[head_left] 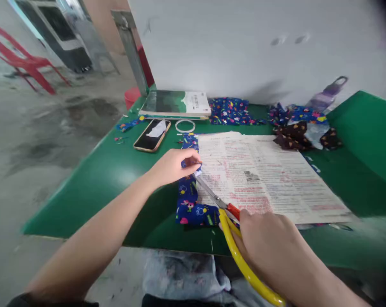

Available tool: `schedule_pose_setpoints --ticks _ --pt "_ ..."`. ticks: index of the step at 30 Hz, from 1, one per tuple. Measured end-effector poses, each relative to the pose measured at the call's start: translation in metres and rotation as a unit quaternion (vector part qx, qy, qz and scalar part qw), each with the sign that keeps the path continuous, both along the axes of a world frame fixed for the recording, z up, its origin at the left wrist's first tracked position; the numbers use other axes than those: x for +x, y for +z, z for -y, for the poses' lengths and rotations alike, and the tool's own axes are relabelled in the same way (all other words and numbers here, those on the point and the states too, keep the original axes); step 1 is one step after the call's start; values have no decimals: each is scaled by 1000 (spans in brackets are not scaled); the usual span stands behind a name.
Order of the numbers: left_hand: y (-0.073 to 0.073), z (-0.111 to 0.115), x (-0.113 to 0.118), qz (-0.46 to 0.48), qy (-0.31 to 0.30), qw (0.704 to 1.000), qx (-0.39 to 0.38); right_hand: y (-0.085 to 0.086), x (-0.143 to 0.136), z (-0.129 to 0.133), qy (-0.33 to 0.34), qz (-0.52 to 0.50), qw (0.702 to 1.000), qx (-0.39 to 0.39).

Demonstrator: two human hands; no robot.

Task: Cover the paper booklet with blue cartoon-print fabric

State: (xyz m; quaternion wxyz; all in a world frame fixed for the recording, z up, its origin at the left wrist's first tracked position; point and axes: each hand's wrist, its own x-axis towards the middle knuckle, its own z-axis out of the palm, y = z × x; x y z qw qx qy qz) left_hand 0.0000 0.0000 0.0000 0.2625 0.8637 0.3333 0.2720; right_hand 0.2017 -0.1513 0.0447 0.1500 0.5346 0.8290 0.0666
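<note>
My right hand (266, 236) grips a pair of scissors (213, 195) with yellow and red handles. Their blades point up and left across the paper, the tips close to my left fingers. My left hand (176, 165) is closed in a pinch on the edge of a blue patterned cloth (187, 213). A printed sheet of paper (253, 175) with red markings lies over the cloth, which shows along the paper's left side and lower left corner. Whether the blades are cutting the cloth cannot be made out.
Further back on the green table (109, 183) are books (170, 103), a phone (152, 135) with a paper scrap on it, and a white ring (185, 125). Blue cloth scraps (229, 111), brown cloth (291, 135) and a purple bottle (323, 98) lie near the wall.
</note>
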Motion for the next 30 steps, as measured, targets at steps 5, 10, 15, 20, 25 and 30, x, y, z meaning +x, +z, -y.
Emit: schedule_pose_setpoints --ticks 5,10,15,20,25,30 --pt "-2 1 0 4 5 1000 7 -1 5 2 37 27 998 -37" --pt "-3 0 0 21 12 999 22 1 3 3 24 36 996 -80" --pt "-3 -1 0 53 22 997 45 -5 2 3 5 11 998 -61" --pt "-2 -2 0 86 41 994 55 -10 3 6 -33 -18 998 -55" --pt "-4 -2 0 102 75 992 31 -8 2 6 -88 -65 993 -46" --pt "-6 -4 0 119 78 990 -2 -9 4 4 -141 -95 985 -29"
